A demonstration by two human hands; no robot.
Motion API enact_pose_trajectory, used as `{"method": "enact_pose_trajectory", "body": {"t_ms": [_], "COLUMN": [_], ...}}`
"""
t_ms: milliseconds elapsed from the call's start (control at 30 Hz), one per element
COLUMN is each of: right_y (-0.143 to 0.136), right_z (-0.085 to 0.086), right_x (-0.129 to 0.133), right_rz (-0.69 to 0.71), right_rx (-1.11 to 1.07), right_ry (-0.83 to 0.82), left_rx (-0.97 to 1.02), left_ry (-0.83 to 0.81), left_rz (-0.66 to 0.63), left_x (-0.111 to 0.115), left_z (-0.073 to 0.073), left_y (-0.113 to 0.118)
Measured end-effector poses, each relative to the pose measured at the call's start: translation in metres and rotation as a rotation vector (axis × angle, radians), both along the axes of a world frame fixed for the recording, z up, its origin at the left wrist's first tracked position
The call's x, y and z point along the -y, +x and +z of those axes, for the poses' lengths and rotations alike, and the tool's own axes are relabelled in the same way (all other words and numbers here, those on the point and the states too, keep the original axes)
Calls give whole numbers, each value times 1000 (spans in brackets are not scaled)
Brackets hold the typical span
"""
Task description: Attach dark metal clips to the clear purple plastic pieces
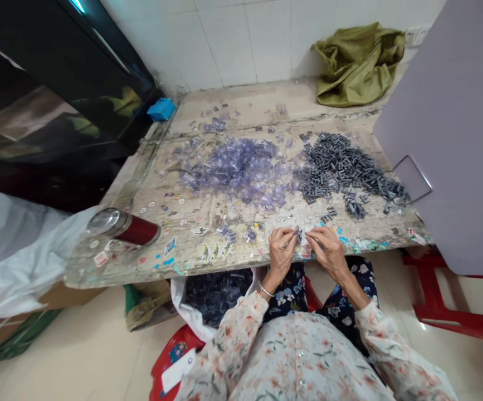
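Observation:
Close to the table's front edge, my left hand (281, 252) pinches a small dark grey plastic part (298, 234) between thumb and fingertips. My right hand (328, 249) is closed in a pinch just beside it; what its fingertips hold is too small to make out. Beyond the hands lies a heap of clear purplish plastic pieces (241, 167). To its right spreads a pile of dark grey plastic parts (341, 161). A few clear pieces (249, 236) lie left of my left hand.
A red flask (136, 228) lies or leans at the table's left. Stickers dot the worn wooden table (141, 262). An olive cloth sack (356, 67) rests at the back right, a blue box (161, 109) at the back left. Below, a white sack (178, 298) holds dark parts.

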State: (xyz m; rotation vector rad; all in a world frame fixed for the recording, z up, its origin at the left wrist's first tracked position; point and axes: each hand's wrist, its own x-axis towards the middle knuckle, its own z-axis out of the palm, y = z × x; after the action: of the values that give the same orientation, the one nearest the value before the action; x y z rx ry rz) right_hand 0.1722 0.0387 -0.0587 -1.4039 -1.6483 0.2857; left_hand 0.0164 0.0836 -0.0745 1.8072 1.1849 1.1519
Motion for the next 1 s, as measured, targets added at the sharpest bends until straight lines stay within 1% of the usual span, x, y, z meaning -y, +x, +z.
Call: {"method": "enact_pose_trajectory", "body": {"t_ms": [67,133,233,367,600,733,900,1000], "right_y": [-8,-13,-17,-16,-16,-15,-10,-8], "right_z": [-11,-18,-22,-25,-25,-25,-31,-34], "right_x": [-1,-1,0,1,2,4,3,2], "right_rz": [-19,-20,-24,-1,13,23,51,57], "right_rx": [-50,-70,-65,-73,-63,-23,40,23], "right_ry": [-37,-70,-99,-122,-109,-95,-80,-73], "left_rx": [-108,-180,-236,-295,-244,-250,-304,-277], "left_ry": [70,114,131,154,104,115,145,119], "left_rz": [19,0,-61,-156,-155,-201,-231,-228], "left_x": [6,10,12,9,9,8,6,6], "left_z": [-11,-14,-10,-2,-3,-3,-4,-4], "left_y": [1,0,-5,-9,-8,-8,-10,-9]}}
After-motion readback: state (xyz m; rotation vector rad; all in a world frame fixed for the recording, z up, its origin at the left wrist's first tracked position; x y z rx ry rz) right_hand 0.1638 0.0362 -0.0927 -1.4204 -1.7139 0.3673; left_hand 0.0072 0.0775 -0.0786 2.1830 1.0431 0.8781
